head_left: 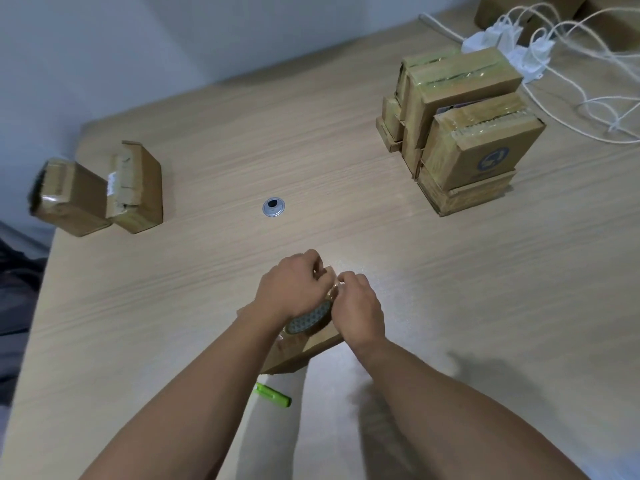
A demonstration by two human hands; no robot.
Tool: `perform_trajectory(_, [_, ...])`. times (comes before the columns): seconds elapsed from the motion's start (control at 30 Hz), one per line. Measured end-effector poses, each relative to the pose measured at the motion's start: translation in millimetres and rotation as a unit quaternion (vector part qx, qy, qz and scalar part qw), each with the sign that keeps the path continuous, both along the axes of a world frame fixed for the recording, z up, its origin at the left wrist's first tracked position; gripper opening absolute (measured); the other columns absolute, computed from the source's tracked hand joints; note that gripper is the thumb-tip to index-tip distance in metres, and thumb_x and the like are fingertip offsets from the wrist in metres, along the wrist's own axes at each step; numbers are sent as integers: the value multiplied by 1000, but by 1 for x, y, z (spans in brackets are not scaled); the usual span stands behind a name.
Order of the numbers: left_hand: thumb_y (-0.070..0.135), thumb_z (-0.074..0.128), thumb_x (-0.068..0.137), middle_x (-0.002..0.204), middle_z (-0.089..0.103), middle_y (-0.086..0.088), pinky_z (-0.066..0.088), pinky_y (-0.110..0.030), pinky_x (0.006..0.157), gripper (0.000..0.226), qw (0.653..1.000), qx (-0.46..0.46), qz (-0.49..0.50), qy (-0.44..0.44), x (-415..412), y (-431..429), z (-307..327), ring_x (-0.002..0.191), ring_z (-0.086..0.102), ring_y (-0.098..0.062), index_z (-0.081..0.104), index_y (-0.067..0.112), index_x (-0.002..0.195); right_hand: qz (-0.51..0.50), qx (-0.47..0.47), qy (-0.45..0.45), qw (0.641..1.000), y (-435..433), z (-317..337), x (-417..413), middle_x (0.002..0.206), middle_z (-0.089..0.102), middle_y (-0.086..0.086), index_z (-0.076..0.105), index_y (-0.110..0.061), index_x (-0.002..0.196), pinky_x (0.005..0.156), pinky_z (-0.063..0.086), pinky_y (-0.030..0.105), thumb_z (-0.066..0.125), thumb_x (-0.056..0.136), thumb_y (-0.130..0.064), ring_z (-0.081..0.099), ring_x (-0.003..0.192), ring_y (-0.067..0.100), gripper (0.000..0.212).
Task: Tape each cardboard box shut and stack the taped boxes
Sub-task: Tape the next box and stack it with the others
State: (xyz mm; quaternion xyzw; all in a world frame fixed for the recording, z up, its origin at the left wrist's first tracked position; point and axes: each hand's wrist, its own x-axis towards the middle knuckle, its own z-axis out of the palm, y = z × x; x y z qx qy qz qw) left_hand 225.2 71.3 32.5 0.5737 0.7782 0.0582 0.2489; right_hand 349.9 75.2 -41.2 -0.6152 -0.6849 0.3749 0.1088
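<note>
Matt cardboard and glossy tape (446,76) being shown on a smooth wood-grain table (450,306).
Right of the metal grommet (274,206), light is being reflected by tape on the stacked boxes (460,98); nearer than it, a glossy plastic marker (273,395) is being lit.

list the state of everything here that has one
cardboard box, lying flat, partly taped
tape roll, resting on that box
left hand, fingers curled over the box's far edge
right hand, pinching tape by the roll
stacked boxes, taped shut, far right
two left boxes, unstacked, side by side
green marker, lying flat
chargers, plugged in
</note>
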Motion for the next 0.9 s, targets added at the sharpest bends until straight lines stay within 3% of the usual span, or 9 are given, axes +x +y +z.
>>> perform_trajectory(0.17, [59,49,84,85,68,5,47,-34,73,33,981,54,88,-167,-23,-46,-5,82,62,-14,60,30,92,-7,18,5,1000,-3,-7,1,110,57,5,61,-12,113,84,47,36,43,105,-11,55,105,24,20])
perform_trajectory(0.3, [56,54,89,64,61,16,41,-25,63,29,958,56,115,-257,-34,-70,-17,63,55,-2,63,37,70,-101,-28,72,992,-9,-14,-8,90,54,-2,57,-18,84,72,41,35,40,107,-38,55,87,20,36])
perform_trajectory(0.37, [63,54,85,62,61,9,43,-27,64,39,946,59,129,-292,-36,-74,-24,62,55,-6,65,28,72,-101,-35,62,992,-11,-15,-13,87,52,-4,54,-19,81,68,37,33,41,106,-46,51,80,17,39])
perform_trajectory(0.47, [69,54,80,70,65,-17,45,-35,69,62,928,52,128,-347,-42,-79,-30,65,58,-17,65,8,79,-100,-32,53,993,-10,-17,-15,86,53,-1,48,-21,76,65,36,34,43,105,-45,51,80,19,38])
perform_trajectory(0.53, [61,60,82,68,62,-16,45,-34,68,58,919,40,121,-373,-47,-80,-30,63,58,-20,63,4,78,-105,-29,58,992,-10,-19,-17,84,53,0,43,-23,72,63,33,34,43,106,-43,50,78,20,39])
perform_trajectory(0.67, [38,66,91,56,45,9,36,-21,53,38,926,40,94,-362,-57,-75,-24,53,44,-8,52,14,64,-108,-20,46,993,-11,-18,-19,82,51,2,35,-24,68,56,29,35,43,106,-42,46,74,21,42])
perform_trajectory(0.83, [54,62,78,51,43,11,32,-22,51,42,961,31,72,-265,-79,-77,-17,50,42,-5,51,18,60,-96,-8,24,995,-12,-18,-19,87,55,2,40,-23,73,55,29,34,41,107,-40,49,76,23,38])
perform_trajectory(0.9, [56,62,76,50,44,11,32,-20,50,42,967,24,69,-245,-86,-83,-17,50,42,-4,53,19,58,-81,-9,23,996,-12,-18,-19,101,60,1,56,-22,93,63,37,33,39,107,-40,54,84,22,28])
